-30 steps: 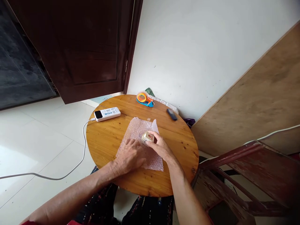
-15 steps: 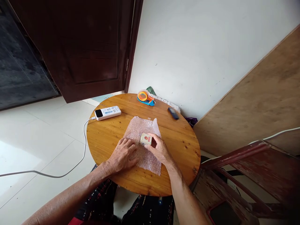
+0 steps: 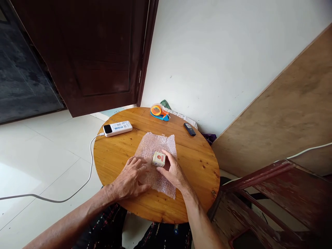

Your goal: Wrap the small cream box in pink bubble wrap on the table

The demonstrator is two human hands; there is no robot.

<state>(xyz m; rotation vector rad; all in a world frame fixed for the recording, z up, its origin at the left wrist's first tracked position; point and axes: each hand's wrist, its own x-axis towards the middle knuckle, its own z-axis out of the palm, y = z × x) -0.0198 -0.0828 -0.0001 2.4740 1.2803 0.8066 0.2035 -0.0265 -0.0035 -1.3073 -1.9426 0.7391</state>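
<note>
A small cream box [image 3: 159, 158] with a red round emblem rests on a sheet of bubble wrap [image 3: 155, 141], which lies flat on the round wooden table. My right hand [image 3: 173, 170] is around the box's right side, thumb and forefinger apart at its near and far edges; it looks loosened from the box. To the left, my left hand [image 3: 132, 177] is spread, its fingertips over the left edge of the wrap and its thumb toward the near edge. It holds nothing.
On the table [image 3: 114, 155] are a white power bank [image 3: 118, 128] with a cable, an orange and blue tape dispenser [image 3: 159, 112] and a dark phone-like device [image 3: 189, 129]. A wooden chair [image 3: 272, 193] stands at the right. Behind are a wall and a dark door [image 3: 103, 62].
The box has been set down on the bubble wrap, and my right thumb has moved off its face. My left hand has drawn slightly left, its fingers more spread. The view has shifted a little.
</note>
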